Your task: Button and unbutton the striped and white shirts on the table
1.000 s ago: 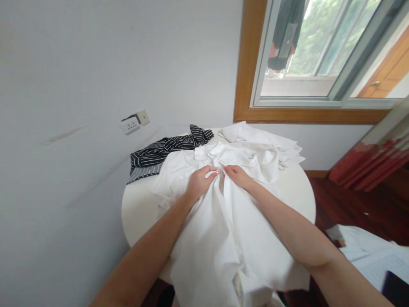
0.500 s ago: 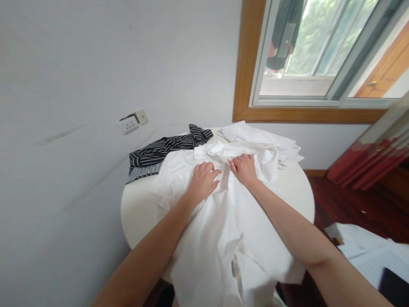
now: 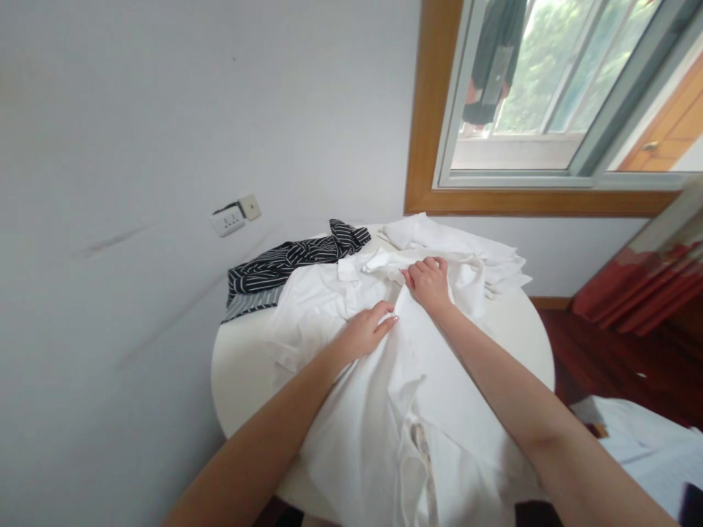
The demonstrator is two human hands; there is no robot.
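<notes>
A white shirt (image 3: 439, 366) lies spread over a round white table (image 3: 242, 373), its lower part hanging over the near edge. Its collar end is at the far side. My right hand (image 3: 428, 284) has its fingers curled on the front edge of the cloth below the collar, gripping it. Lower and to the left, my left hand (image 3: 369, 329) pinches the cloth along the front opening, thumb and fingers nearly together.
A black-and-white striped garment (image 3: 296, 256) lies at the table's back left. Folded white cloth (image 3: 461, 245) sits at the back right. Behind stand a wall with a socket (image 3: 228, 219) and a wood-framed window. White papers (image 3: 642, 439) are at lower right.
My left hand has moved down and to the right along the shirt front and closed on the cloth. My right hand stays near the collar, its fingers more curled.
</notes>
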